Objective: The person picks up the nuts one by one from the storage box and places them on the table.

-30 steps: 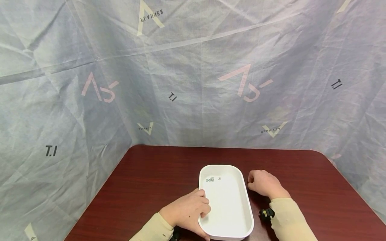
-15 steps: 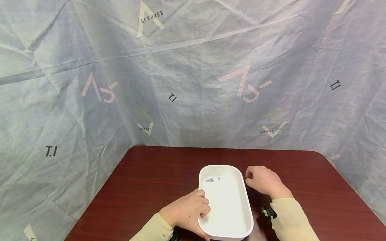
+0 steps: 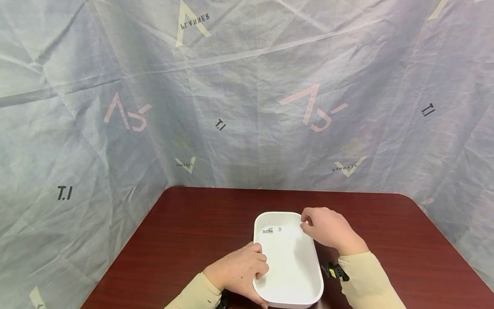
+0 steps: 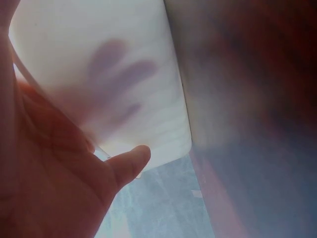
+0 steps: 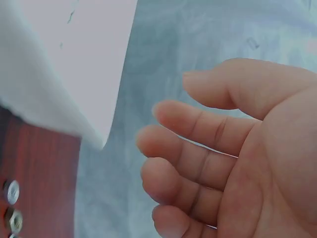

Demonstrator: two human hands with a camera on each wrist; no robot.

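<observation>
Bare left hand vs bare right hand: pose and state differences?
The bare left hand grips the white rounded-rectangular tray; the bare right hand holds nothing visible.
The left hand's fingers bend over the tray's left side; the right hand's curl loosely near its far-right corner.
Shared: both come out of cream fabric sleeves.

Both sleeves (image 3: 370,281) are cream, the right with what seems a yellow-marked black wrist strap (image 3: 341,273).

Grey cloth (image 3: 247,150) — reads "T.I" (image 3: 64,193) and, flipped, "PLANNER" (image 3: 194,21) — both repeated.
</observation>
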